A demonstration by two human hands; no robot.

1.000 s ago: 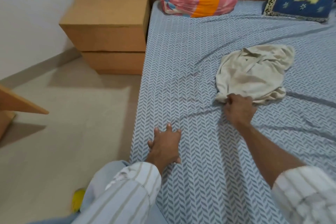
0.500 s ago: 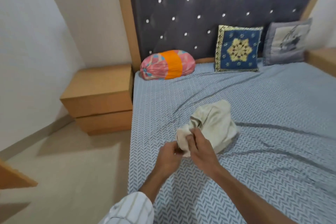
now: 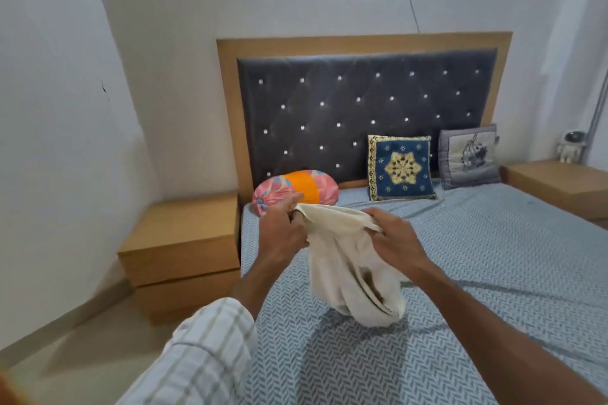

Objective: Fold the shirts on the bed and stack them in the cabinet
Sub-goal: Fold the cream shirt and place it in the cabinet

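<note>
A cream shirt [image 3: 345,266] hangs crumpled in the air above the bed [image 3: 493,273], which has a blue herringbone sheet. My left hand [image 3: 283,233] grips the shirt's top edge on the left. My right hand [image 3: 394,240] grips the same edge on the right. The lower end of the shirt dangles just over the sheet. No cabinet for stacking is in view.
A pink and orange bolster [image 3: 296,189], a blue patterned cushion [image 3: 401,168] and a grey cushion [image 3: 468,156] lie against the padded headboard [image 3: 362,108]. Wooden nightstands stand left [image 3: 184,240] and right [image 3: 559,181] of the bed. A small figurine [image 3: 570,145] stands on the right one.
My left hand left the sheet and joined the right on the shirt. Both hands raised the shirt off the bed. The view tilted up towards the headboard.
</note>
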